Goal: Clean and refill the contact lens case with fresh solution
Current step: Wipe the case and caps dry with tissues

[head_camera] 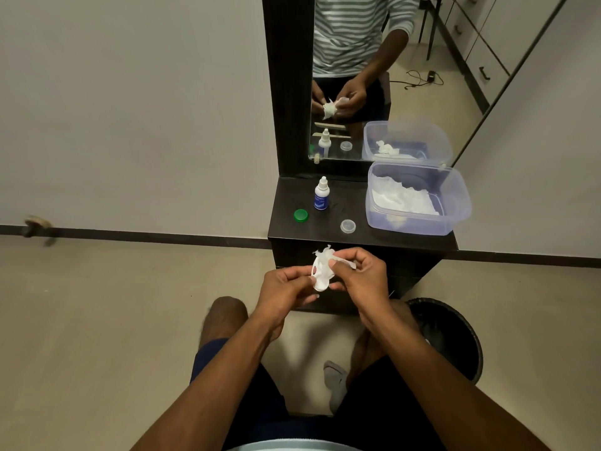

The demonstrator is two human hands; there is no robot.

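Both hands up front: left hand [286, 288] pinches the white lens case [320, 271], long axis roughly upright; right hand [361, 271] grips tissue [325, 252], wells hidden.

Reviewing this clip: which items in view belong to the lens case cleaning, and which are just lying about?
Belongs to the job:
lens case and tissue in both hands
solution bottle
green cap
clear cap
tissue tub

Lying about:
bin
mirror
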